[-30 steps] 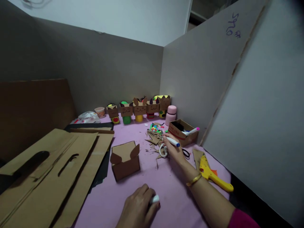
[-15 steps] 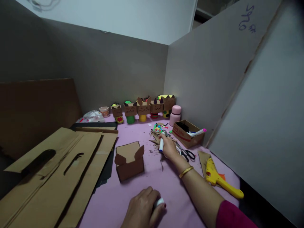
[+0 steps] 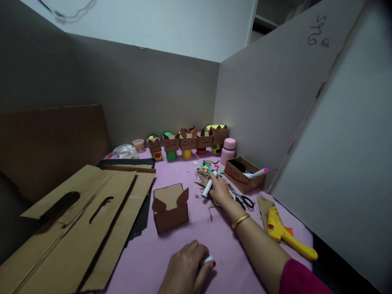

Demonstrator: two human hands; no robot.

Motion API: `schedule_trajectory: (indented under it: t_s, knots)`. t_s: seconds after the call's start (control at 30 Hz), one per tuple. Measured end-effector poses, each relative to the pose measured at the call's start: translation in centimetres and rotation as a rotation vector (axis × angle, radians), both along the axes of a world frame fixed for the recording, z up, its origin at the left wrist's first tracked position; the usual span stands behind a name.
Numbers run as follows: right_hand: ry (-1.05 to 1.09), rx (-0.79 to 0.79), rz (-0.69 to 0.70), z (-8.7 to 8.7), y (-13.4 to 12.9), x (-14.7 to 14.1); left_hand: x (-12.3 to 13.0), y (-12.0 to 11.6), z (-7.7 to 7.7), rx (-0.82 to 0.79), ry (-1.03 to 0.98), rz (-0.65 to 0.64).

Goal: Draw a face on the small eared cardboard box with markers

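Observation:
My right hand (image 3: 219, 189) is closed on a white marker (image 3: 208, 188) with a blue end, held tilted over a pile of cardboard scraps (image 3: 202, 179). My left hand (image 3: 186, 265) rests near the front of the table, curled around a small white object (image 3: 206, 260). Only its end shows, so I cannot tell its kind. Between the hands and the cardboard sheets stands a small cardboard box (image 3: 170, 218) with two brown ear-shaped pieces on its near edge. Black-handled scissors (image 3: 246, 201) lie just right of my right hand.
Flat cardboard sheets (image 3: 110, 228) cover the left side. Several box-headed animal figures (image 3: 187, 143) stand at the back beside a pink bottle (image 3: 228, 151). An open box with markers (image 3: 240, 181) and a yellow glue gun (image 3: 288, 234) are at right, by the grey partition (image 3: 254, 102).
The marker in my right hand has tilted, its blue end swinging toward the lower left. My left hand keeps its hold. The whole view has shifted slightly.

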State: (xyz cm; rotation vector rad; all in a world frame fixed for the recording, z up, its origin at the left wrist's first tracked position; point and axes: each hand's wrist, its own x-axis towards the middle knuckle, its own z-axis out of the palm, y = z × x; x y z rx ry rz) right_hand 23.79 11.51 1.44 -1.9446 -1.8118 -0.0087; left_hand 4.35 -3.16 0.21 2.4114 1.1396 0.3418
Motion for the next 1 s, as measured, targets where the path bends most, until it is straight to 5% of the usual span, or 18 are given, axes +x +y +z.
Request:
schedule_trajectory:
  t_s: [0.3, 0.47, 0.7, 1.0]
  knots:
    - [0.264, 0.183, -0.034, 1.0, -0.4, 1.1, -0.4, 0.0, -0.4, 0.036, -0.049, -0.002]
    - [0.534, 0.248, 0.104, 2.3, -5.7, 4.0, -0.8, -0.2, -0.3, 0.092, -0.135, 0.046]
    - [0.722, -0.002, 0.411, -0.6, -16.7, 4.8, -0.6, -0.2, -0.3, 0.157, -0.256, 0.163]
    - [1.014, 0.031, 0.245, -2.9, -19.5, 2.8, 0.3, -1.2, 0.5, 0.206, -0.252, -0.013]
